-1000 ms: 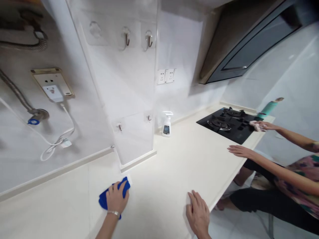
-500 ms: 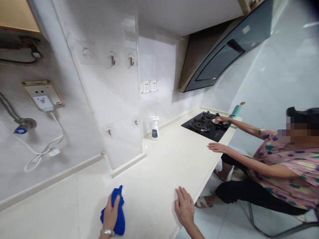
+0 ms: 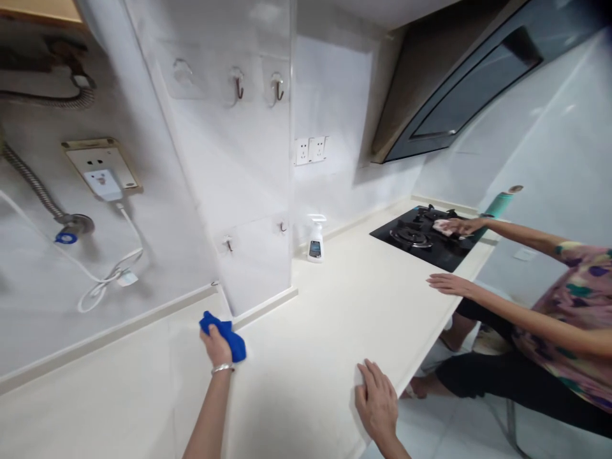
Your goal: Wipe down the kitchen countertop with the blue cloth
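Note:
Bunched under my left hand (image 3: 216, 346) is a blue cloth (image 3: 232, 341), pressed on the pale countertop (image 3: 329, 338) close to the foot of the white wall pillar. A bracelet circles that wrist. My right hand (image 3: 377, 401) lies flat near the counter's front edge, fingers stretched out and holding nothing. Farther back, a white spray bottle (image 3: 315, 242) stands upright against the wall, apart from both hands.
At the right, a seated person (image 3: 574, 306) has one hand on a pale cloth (image 3: 444, 227) over the black gas stove (image 3: 430, 252), the other on the counter edge. A range hood (image 3: 478, 89) hangs above. Hooks (image 3: 238, 86) and a plugged-in cable (image 3: 131, 229) are on the wall.
My left hand has slid the blue cloth forward across the counter, up to the pillar's base. My right hand stays flat near the edge. The view has shifted a little to the left.

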A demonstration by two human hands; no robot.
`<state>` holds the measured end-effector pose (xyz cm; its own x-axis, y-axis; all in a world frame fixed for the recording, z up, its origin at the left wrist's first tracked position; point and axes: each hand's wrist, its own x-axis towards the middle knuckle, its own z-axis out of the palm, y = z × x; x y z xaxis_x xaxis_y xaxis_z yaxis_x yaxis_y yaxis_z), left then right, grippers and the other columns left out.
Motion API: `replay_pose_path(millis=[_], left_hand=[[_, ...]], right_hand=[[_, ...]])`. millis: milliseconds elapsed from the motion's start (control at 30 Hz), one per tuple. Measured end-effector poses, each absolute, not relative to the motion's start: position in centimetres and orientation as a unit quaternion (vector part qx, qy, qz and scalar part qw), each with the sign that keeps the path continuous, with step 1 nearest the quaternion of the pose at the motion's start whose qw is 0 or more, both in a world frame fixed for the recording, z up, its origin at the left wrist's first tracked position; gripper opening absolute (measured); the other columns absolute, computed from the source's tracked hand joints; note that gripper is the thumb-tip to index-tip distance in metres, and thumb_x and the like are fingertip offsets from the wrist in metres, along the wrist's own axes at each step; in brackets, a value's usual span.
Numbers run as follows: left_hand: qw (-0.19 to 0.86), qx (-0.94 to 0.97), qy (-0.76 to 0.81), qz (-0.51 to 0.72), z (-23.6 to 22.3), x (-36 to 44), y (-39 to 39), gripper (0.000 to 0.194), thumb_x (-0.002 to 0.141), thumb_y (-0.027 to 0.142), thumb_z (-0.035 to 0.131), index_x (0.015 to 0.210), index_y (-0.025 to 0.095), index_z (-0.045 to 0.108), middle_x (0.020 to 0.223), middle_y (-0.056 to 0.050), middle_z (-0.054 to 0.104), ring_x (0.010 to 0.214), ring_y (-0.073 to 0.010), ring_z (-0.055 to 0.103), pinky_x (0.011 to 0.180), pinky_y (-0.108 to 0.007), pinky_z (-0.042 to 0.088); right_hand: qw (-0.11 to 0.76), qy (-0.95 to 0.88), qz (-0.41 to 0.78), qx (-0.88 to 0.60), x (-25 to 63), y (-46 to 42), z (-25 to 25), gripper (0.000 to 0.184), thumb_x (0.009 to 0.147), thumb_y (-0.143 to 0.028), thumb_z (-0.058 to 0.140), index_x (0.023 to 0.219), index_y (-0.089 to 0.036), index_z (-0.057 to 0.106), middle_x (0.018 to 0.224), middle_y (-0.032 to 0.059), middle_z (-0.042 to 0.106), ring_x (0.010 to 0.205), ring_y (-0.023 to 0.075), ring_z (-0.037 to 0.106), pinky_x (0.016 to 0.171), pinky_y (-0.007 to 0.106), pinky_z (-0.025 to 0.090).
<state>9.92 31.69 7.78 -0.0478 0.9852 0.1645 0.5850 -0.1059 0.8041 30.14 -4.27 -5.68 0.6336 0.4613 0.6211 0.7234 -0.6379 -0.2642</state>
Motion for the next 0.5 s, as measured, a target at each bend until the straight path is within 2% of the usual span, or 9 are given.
replay_pose_path(millis=[100,200,267,400,500], left_hand=[[0.284,0.626,0.634,0.355,6.8,13.0,31.5,0.059,0.095,0.043,0.023,0.140,0.014,0.048,0.131,-0.024,0.059,0.121,-0.0348,0.058,0.099,-0.055,0.048],[0.289,0.618,0.643,0.348,6.2,14.4,31.5,0.057,0.094,0.047,0.030,0.141,0.020,0.049,0.137,-0.024,0.054,0.125,-0.0394,0.053,0.101,-0.063,0.042],[0.294,0.627,0.630,0.353,5.8,14.3,32.0,0.055,0.094,0.044,0.032,0.140,0.020,0.050,0.137,-0.022,0.055,0.127,-0.0362,0.051,0.105,-0.060,0.040],[0.312,0.650,0.589,0.365,4.6,13.1,33.8,0.047,0.093,0.037,0.039,0.132,0.018,0.058,0.132,-0.014,0.062,0.130,-0.0254,0.050,0.114,-0.045,0.038],[0.331,0.643,0.585,0.367,3.6,12.5,35.4,0.044,0.092,0.036,0.040,0.127,0.019,0.061,0.132,-0.011,0.063,0.128,-0.0224,0.052,0.114,-0.042,0.041]], right_hand=[[0.251,-0.343,-0.261,-0.867,30.2,-4.4,-5.6,0.040,0.090,-0.026,0.038,0.122,-0.016,0.059,0.134,0.0116,0.059,0.131,0.0255,0.048,0.111,0.048,0.036],[0.249,-0.343,-0.248,-0.871,30.3,-4.4,-5.5,0.041,0.089,-0.028,0.038,0.123,-0.016,0.059,0.135,0.0116,0.059,0.130,0.0268,0.050,0.110,0.048,0.037],[0.246,-0.339,-0.242,-0.875,30.2,-4.5,-5.3,0.042,0.089,-0.028,0.037,0.123,-0.017,0.059,0.135,0.0117,0.059,0.129,0.0278,0.051,0.108,0.049,0.038],[0.233,-0.334,-0.234,-0.883,30.1,-4.5,-4.9,0.043,0.089,-0.030,0.036,0.123,-0.017,0.059,0.134,0.0117,0.060,0.128,0.0296,0.052,0.105,0.049,0.041],[0.219,-0.333,-0.221,-0.890,30.1,-4.7,-4.9,0.044,0.089,-0.032,0.036,0.125,-0.018,0.058,0.135,0.0115,0.059,0.128,0.0302,0.052,0.103,0.050,0.041]])
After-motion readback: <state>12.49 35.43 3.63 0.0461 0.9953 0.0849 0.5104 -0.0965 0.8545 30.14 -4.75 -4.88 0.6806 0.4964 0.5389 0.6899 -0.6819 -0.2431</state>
